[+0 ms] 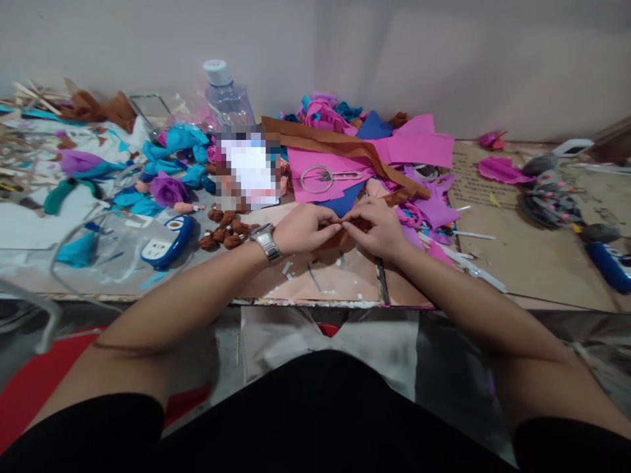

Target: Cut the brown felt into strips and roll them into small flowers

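Note:
My left hand (pixel 306 228), with a metal watch on its wrist, and my right hand (pixel 378 226) meet over the table. Thumbs and fingertips of both are pinched on a small piece of brown crepe paper (pixel 336 242), mostly covered by the fingers. Just beyond lie pink crepe sheets (pixel 419 148) with a long folded brown strip (pixel 355 146) across them. A pair of small snips (pixel 345 175) with a ring rests on the pink. Several brown twisted paper balls (pixel 227 230) sit left of my left wrist.
Left stand a clear bottle (pixel 229 102), a blurred-out bright screen (pixel 251 171) and a blue-and-white power socket (pixel 169 242). Blue and purple paper flowers (pixel 168 189) and scraps spread further left. On the right, cardboard (pixel 497 243) bears white sticks (pixel 486 279) and a dark netted bundle (pixel 549 200).

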{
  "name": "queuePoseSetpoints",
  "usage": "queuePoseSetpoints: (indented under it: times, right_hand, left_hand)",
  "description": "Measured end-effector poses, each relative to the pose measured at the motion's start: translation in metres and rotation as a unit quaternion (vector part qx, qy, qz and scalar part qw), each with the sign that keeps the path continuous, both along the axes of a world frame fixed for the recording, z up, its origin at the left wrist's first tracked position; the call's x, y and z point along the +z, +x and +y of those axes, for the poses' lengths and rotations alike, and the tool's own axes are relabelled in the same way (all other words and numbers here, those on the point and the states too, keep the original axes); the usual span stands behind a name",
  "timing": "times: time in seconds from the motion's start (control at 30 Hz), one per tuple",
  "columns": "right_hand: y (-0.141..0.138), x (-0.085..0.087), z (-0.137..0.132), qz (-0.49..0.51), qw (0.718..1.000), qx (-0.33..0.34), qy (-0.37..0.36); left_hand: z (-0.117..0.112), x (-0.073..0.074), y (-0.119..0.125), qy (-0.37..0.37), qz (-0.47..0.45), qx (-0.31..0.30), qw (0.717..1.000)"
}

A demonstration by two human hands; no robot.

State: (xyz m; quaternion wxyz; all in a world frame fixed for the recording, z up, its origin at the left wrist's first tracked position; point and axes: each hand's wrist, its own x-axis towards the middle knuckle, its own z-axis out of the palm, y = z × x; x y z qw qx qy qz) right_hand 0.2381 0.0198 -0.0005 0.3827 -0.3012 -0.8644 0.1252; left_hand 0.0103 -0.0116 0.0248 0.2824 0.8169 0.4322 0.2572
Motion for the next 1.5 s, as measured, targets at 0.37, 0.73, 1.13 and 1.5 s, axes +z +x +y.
queuePoseSetpoints:
  times: [0.37,0.73,1.13,1.5]
  right_hand:
    - [0.004,0.003,-0.001,0.016,0.999,0.037,-0.019]
    - [-0.001,-0.002,0.000,0.025,1.000,0.013,-0.008]
    - [0.000,0.002,-0.005,-0.007,1.000,0.017,0.025]
    - [0.003,0.006,-0.003,-0.026,0.995,0.055,0.079]
  left_hand:
    - [0.004,0.002,-0.005,-0.051,-0.035,0.011,0.998]
    - [0.004,-0.001,-0.005,-0.078,-0.037,-0.022,0.996]
    - [0.004,0.008,-0.007,-0.195,-0.091,-0.023,0.976]
    - [0.007,0.012,-0.011,-0.268,-0.126,-0.036,0.954]
